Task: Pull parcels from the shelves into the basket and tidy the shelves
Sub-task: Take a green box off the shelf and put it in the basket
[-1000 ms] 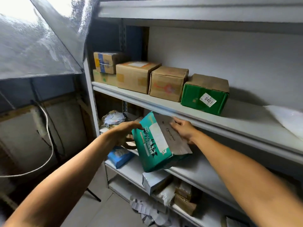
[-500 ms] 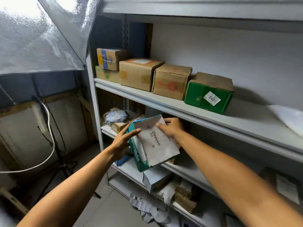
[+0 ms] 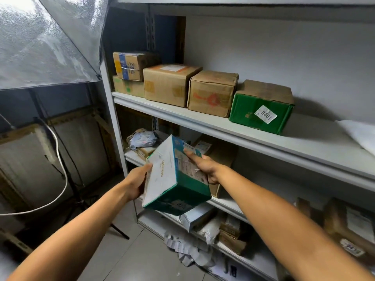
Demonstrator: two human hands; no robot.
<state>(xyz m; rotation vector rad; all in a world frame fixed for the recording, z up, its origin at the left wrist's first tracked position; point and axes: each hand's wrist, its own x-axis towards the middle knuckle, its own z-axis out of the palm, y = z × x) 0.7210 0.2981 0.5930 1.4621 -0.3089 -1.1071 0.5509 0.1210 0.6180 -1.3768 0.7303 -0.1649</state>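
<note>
Grey metal shelving (image 3: 253,136) along the wall, upper board lined with cardboard boxes (image 3: 170,84) and a green box (image 3: 261,112) labelled 0401. Teal-and-white parcel (image 3: 174,179) tilted in mid-air before the middle shelf, clear of every board. Left hand (image 3: 136,183) cupped against its white face, fingers pressing. Right hand (image 3: 205,167) gripping the labelled teal side, fingers stretched along it.

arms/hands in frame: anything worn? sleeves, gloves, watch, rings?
Nothing worn that shows. Both forearms enter from the bottom edge bare, no sleeve in view. The left hand and right hand are bare: no gloves, no watch or band at either wrist, no rings on the fingers that show. Some fingers are hidden, so those cannot be checked.
</note>
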